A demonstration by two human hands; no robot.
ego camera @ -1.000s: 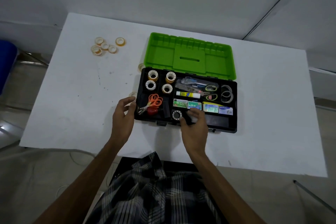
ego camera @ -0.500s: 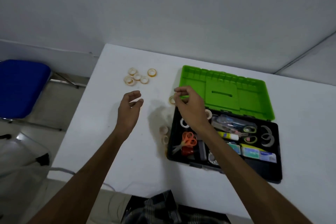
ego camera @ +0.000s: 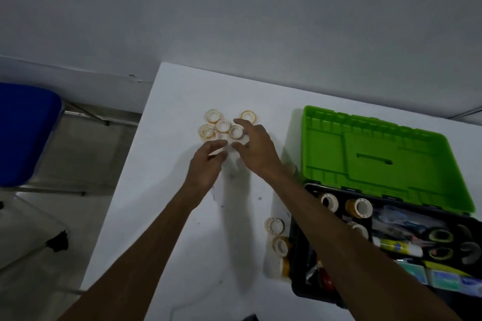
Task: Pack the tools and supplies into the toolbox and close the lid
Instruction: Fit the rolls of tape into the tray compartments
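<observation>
Several small tape rolls (ego camera: 223, 125) lie in a cluster at the far left of the white table (ego camera: 167, 216). My left hand (ego camera: 207, 164) hovers just below the cluster, fingers apart. My right hand (ego camera: 254, 148) reaches over the cluster's right side, fingers spread around one roll (ego camera: 235, 132), holding nothing that I can see. The black toolbox (ego camera: 300, 263) stands open at the right, its green lid (ego camera: 378, 156) tilted back. Tape rolls, scissors, a glue stick and small boxes fill its compartments.
Three more tape rolls (ego camera: 279, 242) lie on the table against the toolbox's left wall. A blue chair (ego camera: 23, 133) stands left of the table. The grey wall runs along the table's far edge.
Both hands have moved from the toolbox area up and left to the cluster of tape rolls. The head has turned left, so the toolbox now sits at the right edge.
</observation>
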